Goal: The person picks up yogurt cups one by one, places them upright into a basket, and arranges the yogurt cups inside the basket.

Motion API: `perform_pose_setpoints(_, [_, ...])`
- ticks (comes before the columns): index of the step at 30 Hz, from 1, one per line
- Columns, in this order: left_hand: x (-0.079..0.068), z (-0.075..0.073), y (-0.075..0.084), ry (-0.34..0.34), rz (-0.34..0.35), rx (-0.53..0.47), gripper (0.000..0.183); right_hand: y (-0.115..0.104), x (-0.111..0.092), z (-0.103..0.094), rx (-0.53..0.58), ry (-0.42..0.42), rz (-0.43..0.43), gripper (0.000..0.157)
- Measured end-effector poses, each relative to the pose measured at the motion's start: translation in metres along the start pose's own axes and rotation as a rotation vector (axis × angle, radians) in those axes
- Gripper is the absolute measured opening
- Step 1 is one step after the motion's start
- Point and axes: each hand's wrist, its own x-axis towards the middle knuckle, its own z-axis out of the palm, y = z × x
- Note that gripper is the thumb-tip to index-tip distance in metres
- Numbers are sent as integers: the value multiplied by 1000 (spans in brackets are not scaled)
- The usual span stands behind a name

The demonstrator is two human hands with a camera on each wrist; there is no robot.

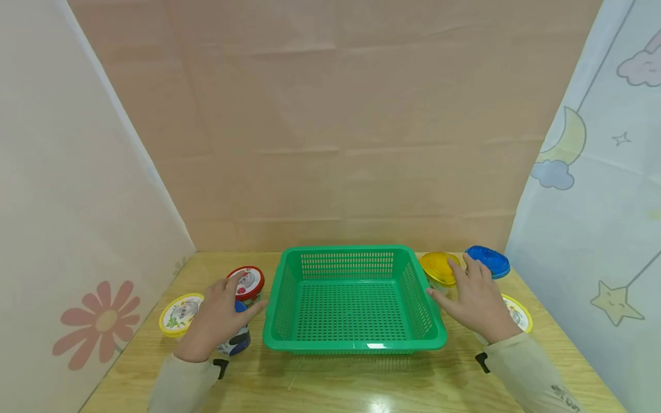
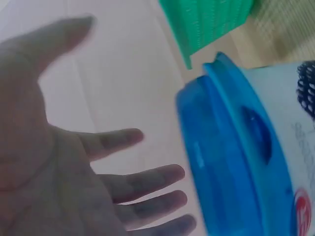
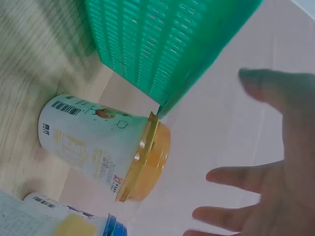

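My left hand hovers with spread fingers over a tub with a blue lid; in the left wrist view its fingertips are just beside the blue lid, with nothing in the hand. Behind it stands a red-lidded tub, and to the left one with a yellow-rimmed lid. Fingers apart and holding nothing, my right hand is above the right side, nearest a tub with a clear yellow lid. The right wrist view shows that tub upright by the basket.
Between the hands a green perforated basket sits on the wooden table. At the back right is a tub with a blue lid. Another, with a yellow-rimmed white lid, is partly behind the right hand. Cloth-covered walls enclose the table.
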Motion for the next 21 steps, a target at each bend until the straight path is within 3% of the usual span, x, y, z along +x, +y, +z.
perform_pose_setpoints(6, [-18, -10, -8, 54, -44, 120, 89, -5, -1, 3, 46, 60, -32, 59])
perform_pose_setpoints(13, [-26, -13, -27, -24, -104, 126, 112, -12, -3, 9, 128, -58, 6, 52])
perform_pose_setpoints(21, [-26, -6, -42, -22, -70, 102, 103, -17, -5, 15, 152, -131, 32, 45])
